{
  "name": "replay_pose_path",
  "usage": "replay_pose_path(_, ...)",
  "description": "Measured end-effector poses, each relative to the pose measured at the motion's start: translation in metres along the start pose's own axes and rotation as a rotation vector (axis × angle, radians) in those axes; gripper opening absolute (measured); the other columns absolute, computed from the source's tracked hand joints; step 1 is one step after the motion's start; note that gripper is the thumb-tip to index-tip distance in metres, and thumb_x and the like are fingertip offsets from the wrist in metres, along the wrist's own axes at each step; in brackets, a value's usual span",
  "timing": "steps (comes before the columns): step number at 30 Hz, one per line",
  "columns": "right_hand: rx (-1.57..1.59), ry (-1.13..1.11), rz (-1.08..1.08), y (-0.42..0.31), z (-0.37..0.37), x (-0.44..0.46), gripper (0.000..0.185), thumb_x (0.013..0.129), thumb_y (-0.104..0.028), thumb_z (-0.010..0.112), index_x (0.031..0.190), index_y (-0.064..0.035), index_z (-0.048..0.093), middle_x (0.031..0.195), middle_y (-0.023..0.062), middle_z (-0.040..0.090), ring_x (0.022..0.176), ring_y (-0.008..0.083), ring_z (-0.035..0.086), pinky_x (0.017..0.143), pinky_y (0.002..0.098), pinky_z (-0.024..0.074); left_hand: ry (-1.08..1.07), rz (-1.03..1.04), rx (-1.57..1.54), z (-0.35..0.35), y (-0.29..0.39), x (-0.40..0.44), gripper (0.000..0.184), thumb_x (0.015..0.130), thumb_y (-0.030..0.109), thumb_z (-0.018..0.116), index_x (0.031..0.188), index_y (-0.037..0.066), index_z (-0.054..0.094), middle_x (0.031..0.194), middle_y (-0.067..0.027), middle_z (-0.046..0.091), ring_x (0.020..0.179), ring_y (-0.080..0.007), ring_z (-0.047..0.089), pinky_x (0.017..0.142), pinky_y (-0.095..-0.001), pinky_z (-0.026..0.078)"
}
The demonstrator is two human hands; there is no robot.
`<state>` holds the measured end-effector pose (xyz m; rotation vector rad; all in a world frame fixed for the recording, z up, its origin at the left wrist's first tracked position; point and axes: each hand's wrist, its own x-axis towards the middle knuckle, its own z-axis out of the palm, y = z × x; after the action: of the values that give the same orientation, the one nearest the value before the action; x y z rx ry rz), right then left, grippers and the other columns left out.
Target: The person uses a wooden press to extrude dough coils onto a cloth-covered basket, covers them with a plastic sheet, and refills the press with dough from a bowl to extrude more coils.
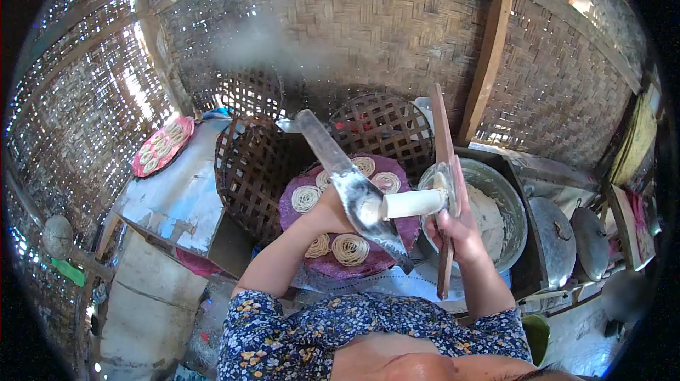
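My left hand [331, 212] is closed around a wooden press half [333, 158], a long tilted board with a whitened hollow in its middle. Much of its fingers lies hidden behind that board. In my right hand [459, 233] is the other press half [442, 126], a narrow board held nearly upright. A white cylinder [414, 204] spans the gap between the halves; whether it is dough or a coated plunger I cannot tell. Beneath my left hand, coiled noodle nests [350, 249] lie on a round purple mat [389, 228]. A metal basin [523, 228] holding white dough [487, 221] sits behind my right hand.
Woven baskets [248, 175] stand behind and left of the mat. Farther left, a pink tray [185, 131] carries more noodle nests on a metal-topped table [170, 189]. Round metal lids [551, 243] lean at the right. A woven bamboo wall [354, 34] closes the back.
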<state>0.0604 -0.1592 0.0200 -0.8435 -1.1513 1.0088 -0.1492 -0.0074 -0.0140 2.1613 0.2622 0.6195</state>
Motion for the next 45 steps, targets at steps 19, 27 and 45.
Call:
replay_pose_path(19, -0.526, -0.225, -0.145, 0.01, 0.009, 0.036, 0.102, 0.058, -0.028, 0.08, 0.137, -0.0057, 0.02, 0.129, 0.0182, 0.036, 0.112, 0.0327, 0.045, 0.094, 0.0403, 0.0367, 0.276, 0.043, 0.359, 0.021, -0.059, 0.043, 0.035, 0.064, 0.035, 0.065, 0.092, 0.014, 0.06, 0.087, -0.0125, 0.063, 0.083, -0.0288, 0.061, 0.072, -0.0369, 0.049)
replay_pose_path(27, 0.367, -0.56, 0.723, 0.036, -0.038, 0.018, 0.103, 0.05, -0.045, 0.078, 0.129, 0.0011, 0.03, 0.119, 0.0228, 0.045, 0.106, 0.0338, 0.05, 0.085, 0.0419, 0.0427, -0.088, 0.476, -1.255, -0.065, 0.024, 0.062, 0.082, 0.067, 0.019, 0.066, 0.137, 0.012, 0.025, 0.132, -0.014, 0.039, 0.125, -0.032, 0.034, 0.102, -0.0493, 0.028)
replay_pose_path(45, -0.125, -0.449, 0.976, 0.065, -0.061, 0.06, 0.092, 0.057, -0.049, 0.072, 0.124, 0.003, 0.037, 0.1, 0.0192, 0.057, 0.083, 0.0271, 0.059, 0.071, 0.0352, 0.0493, 0.548, 0.213, -1.691, -0.056, -0.107, 0.055, 0.047, 0.08, 0.063, 0.044, 0.07, 0.018, 0.052, 0.062, 0.003, 0.052, 0.064, -0.0182, 0.056, 0.076, -0.0432, 0.046)
